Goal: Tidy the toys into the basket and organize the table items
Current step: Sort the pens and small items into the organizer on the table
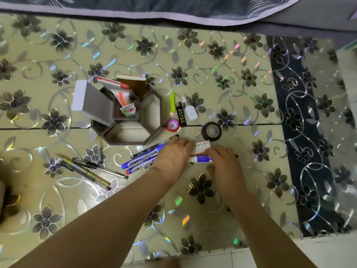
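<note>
both hands, left hand (172,155) and right hand (222,161), rest palm-down, curled loosely over the markers (142,160) on the table (241,89); markers' long axis runs leftward, organizer (152,113) just beyond, nearer the left.

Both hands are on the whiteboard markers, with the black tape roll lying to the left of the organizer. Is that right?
Not quite. The head view shows the tape roll to the right of the organizer, not the left. Both the left hand and right hand are on the markers.
</note>
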The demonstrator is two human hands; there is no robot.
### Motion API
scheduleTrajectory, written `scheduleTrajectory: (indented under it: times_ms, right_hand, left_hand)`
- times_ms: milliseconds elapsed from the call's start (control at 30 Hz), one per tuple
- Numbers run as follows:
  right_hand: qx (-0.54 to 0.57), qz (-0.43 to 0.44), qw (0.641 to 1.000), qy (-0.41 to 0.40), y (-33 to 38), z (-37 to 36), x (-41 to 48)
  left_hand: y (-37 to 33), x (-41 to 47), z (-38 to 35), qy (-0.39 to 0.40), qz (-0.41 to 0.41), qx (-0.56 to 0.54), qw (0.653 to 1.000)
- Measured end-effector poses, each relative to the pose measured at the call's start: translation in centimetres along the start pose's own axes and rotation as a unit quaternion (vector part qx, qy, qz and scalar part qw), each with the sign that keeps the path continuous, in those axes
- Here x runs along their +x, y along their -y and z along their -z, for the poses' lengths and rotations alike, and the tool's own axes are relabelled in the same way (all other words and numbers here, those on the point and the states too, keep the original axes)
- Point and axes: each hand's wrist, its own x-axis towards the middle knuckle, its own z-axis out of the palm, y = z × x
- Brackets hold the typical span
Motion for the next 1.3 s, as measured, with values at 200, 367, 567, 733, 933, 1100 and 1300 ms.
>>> scheduleTrajectory:
  times_ms: [200,367,567,733,933,1100,1300]
  right_hand:
    - [-0.05,0.016,0.998,-0.017,-0.3,-0.1,0.2]
    - [0.054,-0.003,0.997,-0.047,0.8,3.5,-0.4]
    - [0.202,0.067,0.974,-0.073,7.7,8.6,1.2]
    - [0.159,0.164,0.968,-0.103,15.3,11.7,4.8]
    - [0.019,0.219,0.972,-0.087,20.0,10.8,8.8]
    - [-0.027,0.184,0.981,-0.06,20.8,11.6,10.3]
    - [-0.01,0.208,0.978,-0.035,21.9,10.5,11.1]
  left_hand:
    - [0.0,-0.1,0.8,0.012,0.037,0.037,0.999]
    - [0.3,-4.7,3.7,-0.175,0.117,-0.272,0.939]
    - [4.3,-10.9,6.9,-0.325,0.18,-0.316,0.873]
    - [8.1,-12.7,7.6,-0.347,0.226,-0.311,0.855]
    - [9.2,-13.7,9.2,-0.375,0.211,-0.334,0.839]
    - [10.0,-13.7,9.6,-0.38,0.216,-0.345,0.831]
    - [10.4,-13.5,9.6,-0.373,0.215,-0.344,0.834]
